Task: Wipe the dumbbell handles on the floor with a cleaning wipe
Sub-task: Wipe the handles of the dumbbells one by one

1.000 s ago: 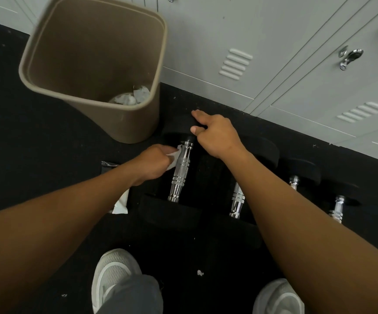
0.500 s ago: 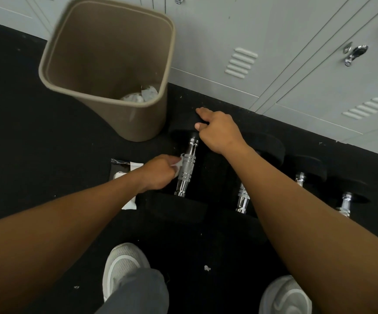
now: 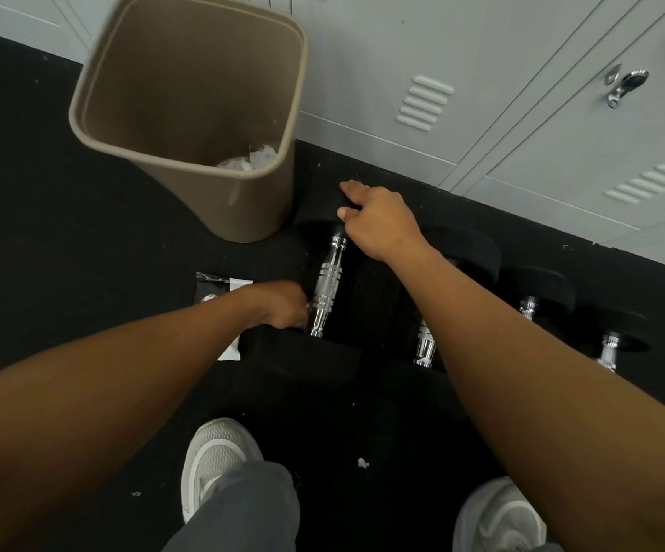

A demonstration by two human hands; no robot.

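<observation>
Several black dumbbells lie in a row on the dark floor by the lockers. The leftmost one shows a chrome handle (image 3: 326, 286). My left hand (image 3: 279, 306) is curled at the near end of that handle, gripping a cleaning wipe that is almost hidden under the fingers. My right hand (image 3: 378, 221) rests on the far black weight head (image 3: 316, 211) of the same dumbbell, fingers bent over its top. A second chrome handle (image 3: 424, 346) shows beside my right forearm, and two smaller ones (image 3: 530, 306) (image 3: 607, 350) lie further right.
A tan waste bin (image 3: 187, 125) with crumpled wipes inside stands left of the dumbbells. A black-and-white wipe packet (image 3: 219, 286) lies on the floor under my left forearm. Grey lockers (image 3: 482, 93) line the far side. My two grey shoes (image 3: 213, 458) (image 3: 500, 515) are below.
My left hand has slid the wipe down the chrome handle from its far end to its near end. My right hand has stayed on the far weight head.
</observation>
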